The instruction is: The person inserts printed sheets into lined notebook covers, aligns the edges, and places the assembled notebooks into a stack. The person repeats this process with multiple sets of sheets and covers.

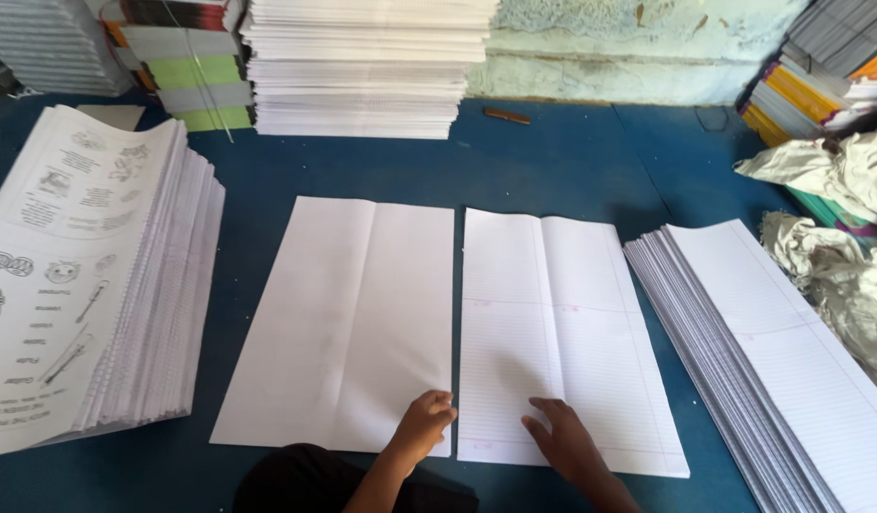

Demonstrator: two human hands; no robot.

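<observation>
The left hand [424,423] rests with curled fingers on the near right corner of the blank sheet [348,318], fingertips at that sheet's right edge; it presses down and grips nothing that can be seen. The right hand [564,439] lies flat and spread, palm down, on the near part of the ruled sheet [562,332], just right of that sheet's centre crease, holding nothing.

The two sheets lie side by side on the blue table [552,161], their inner edges almost touching, a thin strip of blue between them. Both stretch away from the hands towards the far side. The blank sheet runs up and left of the left hand; the ruled sheet runs up and to both sides of the right hand, its near edge just below the palm.

Right of the right hand, across a narrow blue gap, a fanned ruled stack [771,361] slants towards the near right corner. Beyond it lie crumpled paper [838,237] and books [809,85]. Well left of the left hand a tall printed stack [87,275] stands, with a broad band of bare table between it and the blank sheet. Far ahead of both hands a white pile [362,66] sits against the wall, with coloured piles [187,81] just left of it and a small brown stick [507,116] to its right. Open table lies between the sheets' far edges and that pile.
</observation>
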